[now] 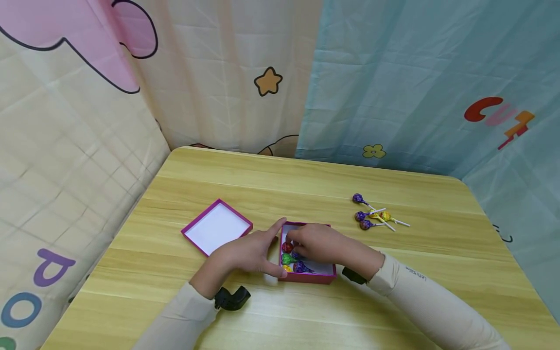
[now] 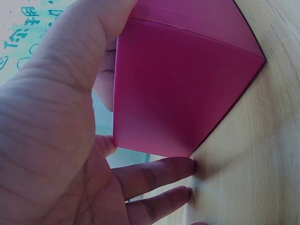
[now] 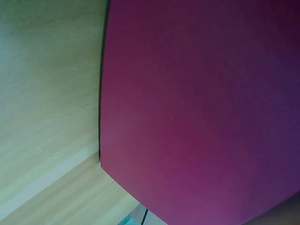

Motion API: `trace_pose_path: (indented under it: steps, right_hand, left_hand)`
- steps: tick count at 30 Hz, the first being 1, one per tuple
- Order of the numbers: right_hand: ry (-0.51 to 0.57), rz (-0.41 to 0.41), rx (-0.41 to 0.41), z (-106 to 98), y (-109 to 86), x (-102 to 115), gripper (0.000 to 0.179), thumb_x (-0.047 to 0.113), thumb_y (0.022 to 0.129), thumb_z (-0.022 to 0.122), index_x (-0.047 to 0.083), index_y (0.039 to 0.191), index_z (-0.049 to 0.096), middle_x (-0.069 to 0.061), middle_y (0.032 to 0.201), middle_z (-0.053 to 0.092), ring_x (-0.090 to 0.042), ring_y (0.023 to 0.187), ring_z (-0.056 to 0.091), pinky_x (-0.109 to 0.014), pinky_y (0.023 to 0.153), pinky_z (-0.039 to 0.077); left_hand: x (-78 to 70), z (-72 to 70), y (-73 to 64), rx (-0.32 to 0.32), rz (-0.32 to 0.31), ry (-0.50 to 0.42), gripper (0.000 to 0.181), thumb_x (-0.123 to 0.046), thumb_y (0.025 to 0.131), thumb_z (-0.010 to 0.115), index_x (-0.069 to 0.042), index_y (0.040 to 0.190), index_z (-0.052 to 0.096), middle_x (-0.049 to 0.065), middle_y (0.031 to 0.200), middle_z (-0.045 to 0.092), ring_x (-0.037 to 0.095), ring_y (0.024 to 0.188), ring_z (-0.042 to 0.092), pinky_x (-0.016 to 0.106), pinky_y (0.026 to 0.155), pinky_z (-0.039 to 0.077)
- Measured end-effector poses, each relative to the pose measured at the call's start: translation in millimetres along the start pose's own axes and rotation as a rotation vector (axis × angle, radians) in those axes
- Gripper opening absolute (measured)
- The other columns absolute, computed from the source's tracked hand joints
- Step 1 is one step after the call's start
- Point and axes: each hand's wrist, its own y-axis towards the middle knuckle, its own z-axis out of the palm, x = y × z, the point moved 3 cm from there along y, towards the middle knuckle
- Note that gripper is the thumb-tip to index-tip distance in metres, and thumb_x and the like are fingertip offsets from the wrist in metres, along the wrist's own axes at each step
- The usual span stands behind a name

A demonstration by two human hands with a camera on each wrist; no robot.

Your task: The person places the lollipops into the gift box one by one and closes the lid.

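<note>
An open magenta box with a white inside stands on the table. Along its left side my left hand spans the wall, thumb at the near corner and index finger at the far corner, holding it. In the left wrist view the thumb lies over the magenta wall. My right hand reaches down inside, its curled fingers pinching a purple-wrapped lollipop, mostly hidden beneath them. Close by in the box lie a red lollipop, a green one, a yellow one and another purple one.
The magenta-edged lid lies white side up, left of the box. Several purple and yellow lollipops are loosely piled at the right on the wooden table. Patterned curtains hang behind the table. Each wrist wears a black camera.
</note>
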Motion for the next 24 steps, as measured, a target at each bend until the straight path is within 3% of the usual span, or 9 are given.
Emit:
trace_pose_path:
  steps: [14, 20, 24]
  right_hand:
    - [0.019, -0.011, -0.047, -7.2, -8.2, 0.8, 0.007, 0.02, 0.096, 0.067, 0.015, 0.1, 0.067, 0.009, 0.079, 0.056, -0.01, 0.07, 0.052, -0.028, 0.065, 0.046]
    - [0.045, -0.015, -0.156, -20.6, -21.8, -4.5, 0.019, 0.017, 0.096, 0.067, 0.009, 0.113, 0.07, 0.001, 0.101, 0.07, -0.013, 0.085, 0.062, -0.035, 0.081, 0.053]
    - [0.063, 0.009, -0.231, -30.4, -31.8, -14.8, 0.017, 0.015, 0.095, 0.067, 0.008, 0.111, 0.071, 0.001, 0.102, 0.07, -0.013, 0.087, 0.064, -0.035, 0.081, 0.055]
  left_hand:
    - [1.4, 0.7, 1.3, -0.002, 0.008, 0.019, 0.121, -0.053, 0.075, 0.083, -0.019, 0.161, 0.005, 0.011, 0.15, 0.044, 0.02, 0.131, 0.046, 0.041, 0.11, 0.036]
    - [1.3, 0.9, 1.2, -0.003, 0.005, 0.022, 0.122, -0.054, 0.074, 0.083, -0.018, 0.161, 0.005, 0.01, 0.149, 0.045, 0.02, 0.129, 0.048, 0.042, 0.109, 0.037]
    - [1.8, 1.2, 1.9, -0.005, -0.006, 0.023, 0.122, -0.055, 0.074, 0.083, -0.02, 0.161, 0.004, 0.009, 0.15, 0.045, 0.02, 0.13, 0.047, 0.043, 0.109, 0.036]
